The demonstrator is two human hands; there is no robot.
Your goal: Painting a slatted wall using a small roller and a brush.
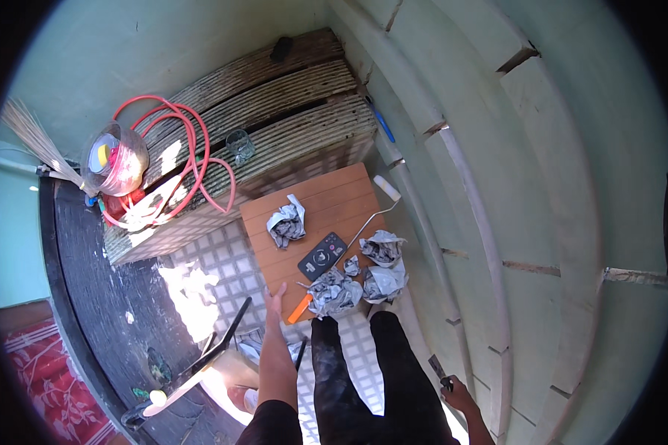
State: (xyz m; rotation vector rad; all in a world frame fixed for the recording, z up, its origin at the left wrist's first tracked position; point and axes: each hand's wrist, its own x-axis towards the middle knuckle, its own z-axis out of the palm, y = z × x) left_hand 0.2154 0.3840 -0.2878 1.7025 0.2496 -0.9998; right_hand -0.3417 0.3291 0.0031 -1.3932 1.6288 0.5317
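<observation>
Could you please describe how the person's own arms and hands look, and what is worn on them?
Both hands are bare, with no gloves, rings or watch that can be made out. The left hand leads back along a bare forearm to a short dark sleeve near the upper arm. The right hand is also uncovered, and its forearm is bare where it leaves the picture. The fingers are too small to show details.

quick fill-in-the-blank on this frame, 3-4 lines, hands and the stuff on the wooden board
1. The left hand rests on the edge of the brown wooden ____.
2. The right hand holds a small flat tool near the pale ____ wall.
3. Just right of the left hand lies a tool with an ____ handle.
4. The black remote lies among wads of crumpled ____.

Missing words: board; green; orange; paper
</observation>
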